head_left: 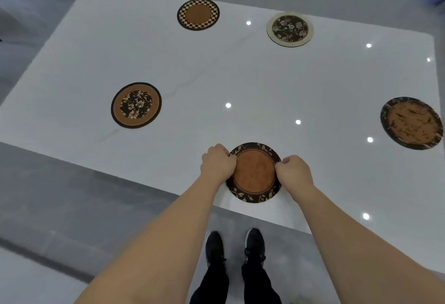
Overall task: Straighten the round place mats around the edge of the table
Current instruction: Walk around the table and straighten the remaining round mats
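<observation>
Fingers [230,157] of our left hand [216,163] curl down onto the leaf-bordered mat [254,172] at its nine o'clock rim, pinching the edge; whether the thumb is tucked beneath we cannot tell. At three o'clock our right hand [292,171] does the same, its fingertips [279,163] pressed together on the opposite rim. So we hold this mat between both hands, one on each side, and neither hand is nearer than the other. The mat lies flat on the white worktop [216,68], directly ahead of us at the near edge, its six o'clock rim close to that edge.

Taking the rest from left to right: the brown mat with the dark flowered centre [136,105] sits at about ten o'clock from our hands, well in from the left edge. The checker-rimmed mat [198,14] lies far off at eleven o'clock, near the far edge. The cream-rimmed flowered mat [290,29] is at one o'clock, also far. The speckled brown mat [411,123] sits at two to three o'clock, against the right edge.

Being round, the held mat has no long axis to square up; we judge the coming move turns only on its spacing from the near edge, a short slide toward or away from us.
</observation>
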### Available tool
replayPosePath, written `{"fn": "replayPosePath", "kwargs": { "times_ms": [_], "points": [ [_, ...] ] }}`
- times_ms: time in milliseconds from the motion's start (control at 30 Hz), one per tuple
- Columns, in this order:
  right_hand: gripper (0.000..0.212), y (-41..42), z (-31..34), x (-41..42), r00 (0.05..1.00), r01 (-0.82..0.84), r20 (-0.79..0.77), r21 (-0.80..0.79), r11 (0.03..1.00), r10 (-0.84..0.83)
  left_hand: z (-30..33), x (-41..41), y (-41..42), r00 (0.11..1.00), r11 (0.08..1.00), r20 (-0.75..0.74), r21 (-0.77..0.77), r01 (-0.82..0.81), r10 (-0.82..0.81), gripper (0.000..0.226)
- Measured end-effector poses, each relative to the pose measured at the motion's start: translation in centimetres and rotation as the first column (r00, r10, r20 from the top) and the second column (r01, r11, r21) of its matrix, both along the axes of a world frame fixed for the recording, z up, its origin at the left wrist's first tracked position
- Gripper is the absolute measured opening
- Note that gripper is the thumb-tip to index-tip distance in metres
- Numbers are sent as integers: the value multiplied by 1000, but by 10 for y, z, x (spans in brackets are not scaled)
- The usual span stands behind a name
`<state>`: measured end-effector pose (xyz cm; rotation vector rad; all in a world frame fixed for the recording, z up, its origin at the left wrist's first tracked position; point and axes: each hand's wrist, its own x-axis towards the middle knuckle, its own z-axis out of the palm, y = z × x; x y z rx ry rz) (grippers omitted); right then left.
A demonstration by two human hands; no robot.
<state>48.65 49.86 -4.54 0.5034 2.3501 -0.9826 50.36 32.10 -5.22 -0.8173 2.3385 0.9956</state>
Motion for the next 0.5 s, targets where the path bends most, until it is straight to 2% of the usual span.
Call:
{"fn": "replayPosePath", "kwargs": {
  "times_ms": [200, 500],
  "points": [
    [21, 5, 0, 4, 999, -39, 18, -34, 999, 39, -6, 7, 4, 997, 991, -77, -131, 4, -14, 23],
    [15, 10, 4, 14, 997, -72, 35, -33, 997, 73, -2, 19, 5, 995, 995, -93, -94, -33, 24, 20]
  ]
}}
